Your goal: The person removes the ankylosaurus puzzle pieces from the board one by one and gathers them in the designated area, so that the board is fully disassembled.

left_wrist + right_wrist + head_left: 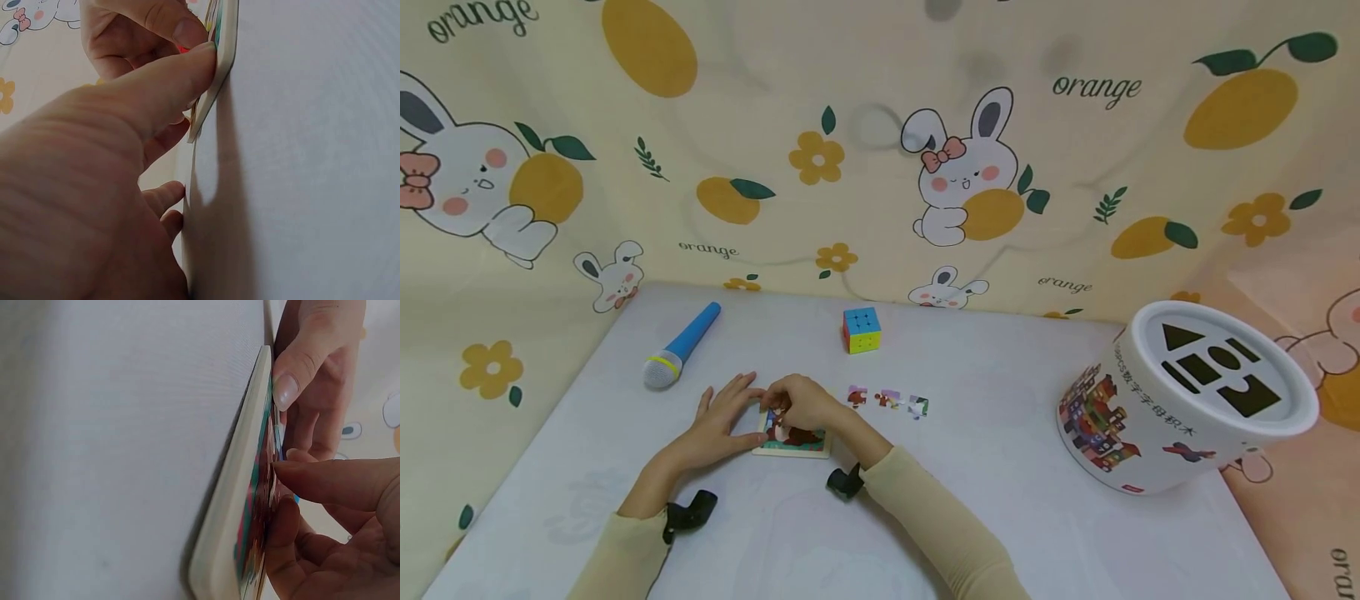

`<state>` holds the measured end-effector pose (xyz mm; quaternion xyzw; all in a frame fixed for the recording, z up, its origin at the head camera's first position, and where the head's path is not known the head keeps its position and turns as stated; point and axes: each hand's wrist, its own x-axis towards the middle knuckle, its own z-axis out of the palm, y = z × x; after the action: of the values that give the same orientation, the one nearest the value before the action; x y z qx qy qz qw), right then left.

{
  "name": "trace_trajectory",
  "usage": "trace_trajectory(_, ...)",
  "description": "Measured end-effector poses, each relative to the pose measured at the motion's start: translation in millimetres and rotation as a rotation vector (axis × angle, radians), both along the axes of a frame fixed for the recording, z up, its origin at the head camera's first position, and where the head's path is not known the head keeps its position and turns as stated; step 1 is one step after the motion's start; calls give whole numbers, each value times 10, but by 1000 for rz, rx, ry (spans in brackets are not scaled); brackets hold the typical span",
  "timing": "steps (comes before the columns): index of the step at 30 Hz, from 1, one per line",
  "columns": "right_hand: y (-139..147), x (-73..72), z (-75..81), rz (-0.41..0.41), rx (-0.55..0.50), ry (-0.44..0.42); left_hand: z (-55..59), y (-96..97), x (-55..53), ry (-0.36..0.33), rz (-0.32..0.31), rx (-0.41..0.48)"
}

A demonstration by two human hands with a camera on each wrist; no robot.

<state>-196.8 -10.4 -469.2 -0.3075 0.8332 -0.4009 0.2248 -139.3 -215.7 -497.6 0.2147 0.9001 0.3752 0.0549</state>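
A small jigsaw puzzle in a pale tray (797, 452) lies on the table, its picture brown and teal. My left hand (724, 423) is at its left side, fingers spread and fairly straight. In the left wrist view the left thumb (181, 72) rests against the tray's edge. My right hand (805, 407) reaches over the puzzle from the right. Its thumb and index finger pinch a puzzle piece (282, 489) at the picture's surface, mostly hidden by the fingers. Loose puzzle pieces (887, 399) lie in a row to the right of the tray.
A blue toy microphone (692, 335) lies at the back left. A puzzle cube (861, 330) stands behind the loose pieces. On the right stands a large white bucket (1157, 433) with shape holes in its lid. A printed cloth (865, 50) hangs behind the table.
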Motion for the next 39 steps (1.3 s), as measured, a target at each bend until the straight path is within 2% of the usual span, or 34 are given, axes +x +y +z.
trace_trajectory(10,20,3,25,1,-17,-30,21,7,-5,-9,9,-3)
trace_trajectory(20,9,-3,5,-5,-16,0,-5,-6,-23,-8,13,-1)
trace_trajectory(28,-1,-1,0,-21,-35,-9,-21,-4,-35,-7,18,1)
trace_trajectory(39,6,-24,-20,0,-75,-64,14,13,-31,-1,22,7)
